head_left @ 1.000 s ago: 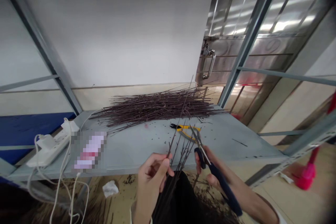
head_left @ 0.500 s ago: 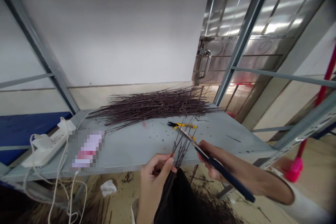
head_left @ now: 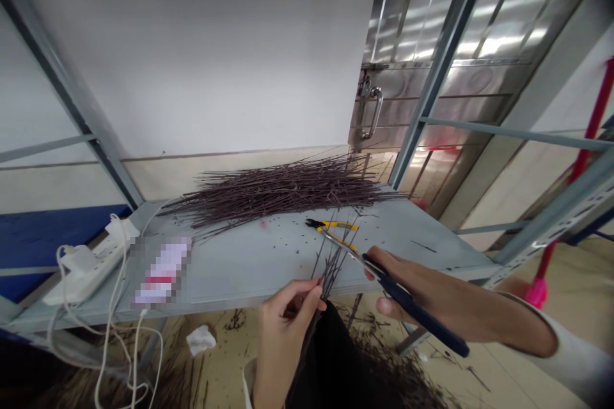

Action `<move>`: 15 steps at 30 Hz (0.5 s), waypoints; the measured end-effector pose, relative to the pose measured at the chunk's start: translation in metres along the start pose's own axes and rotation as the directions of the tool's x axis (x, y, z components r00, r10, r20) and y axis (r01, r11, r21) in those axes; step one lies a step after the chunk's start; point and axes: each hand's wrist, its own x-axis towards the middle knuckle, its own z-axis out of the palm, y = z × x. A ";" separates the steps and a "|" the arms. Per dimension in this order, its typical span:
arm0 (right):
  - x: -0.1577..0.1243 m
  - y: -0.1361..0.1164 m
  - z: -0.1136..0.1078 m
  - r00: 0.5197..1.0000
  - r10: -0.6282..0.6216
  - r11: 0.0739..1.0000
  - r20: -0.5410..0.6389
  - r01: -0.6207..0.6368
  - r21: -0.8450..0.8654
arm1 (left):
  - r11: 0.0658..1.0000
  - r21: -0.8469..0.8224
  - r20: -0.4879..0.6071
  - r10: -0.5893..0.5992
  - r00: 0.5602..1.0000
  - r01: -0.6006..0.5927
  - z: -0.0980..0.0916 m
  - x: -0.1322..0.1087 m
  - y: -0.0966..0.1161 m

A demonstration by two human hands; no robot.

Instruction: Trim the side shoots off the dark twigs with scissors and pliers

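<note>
My left hand (head_left: 292, 316) is closed, pinching a small bunch of thin dark twigs (head_left: 330, 268) near the shelf's front edge. The twigs point up and away, and their lower ends run down beside the dark cloth on my lap. In my right hand (head_left: 398, 281) is a tool with a slim silver front and long dark blue handles (head_left: 426, 323); whether it is scissors or pliers I cannot tell. Its silver end crosses the upper part of the twigs. Behind it, yellow-handled cutting pliers (head_left: 330, 225) lie on the shelf.
A large pile of twigs (head_left: 283, 192) lies along the back of the grey shelf (head_left: 240, 268). To the left are a white power strip (head_left: 86, 268) with cables and a blurred phone (head_left: 165, 268). Metal posts (head_left: 417, 134) frame the shelf. Twig scraps (head_left: 388, 358) litter the floor.
The twigs in my left hand have shifted slightly and sit closer together. My right hand and the blue-handled tool have moved a little, and the view has shifted slightly.
</note>
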 end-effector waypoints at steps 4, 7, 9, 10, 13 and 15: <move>0.003 -0.007 -0.003 0.993 0.049 0.999 0.105 -0.051 0.016 | 0.999 0.031 -0.001 0.013 1.000 -0.013 -0.003 0.000 0.002; 0.006 -0.011 -0.003 0.994 0.065 0.998 0.084 -0.065 -0.001 | 0.998 0.065 -0.003 0.020 1.000 -0.019 -0.004 -0.001 0.004; 0.008 -0.010 -0.001 0.994 0.095 0.995 0.055 -0.094 -0.022 | 0.996 0.084 -0.010 0.027 1.000 -0.026 -0.005 -0.002 0.004; 0.009 -0.010 -0.001 0.993 0.112 0.993 0.038 -0.111 -0.037 | 0.995 0.090 -0.015 0.032 0.999 -0.030 -0.005 -0.002 0.004; 0.011 -0.008 -0.001 0.989 0.148 0.986 -0.003 -0.148 -0.080 | 0.995 0.093 -0.016 0.041 0.999 -0.039 -0.006 -0.002 0.004; 0.013 -0.008 -0.003 0.986 0.164 0.979 -0.025 -0.166 -0.120 | 0.995 0.090 -0.017 0.047 0.999 -0.045 -0.007 -0.002 0.004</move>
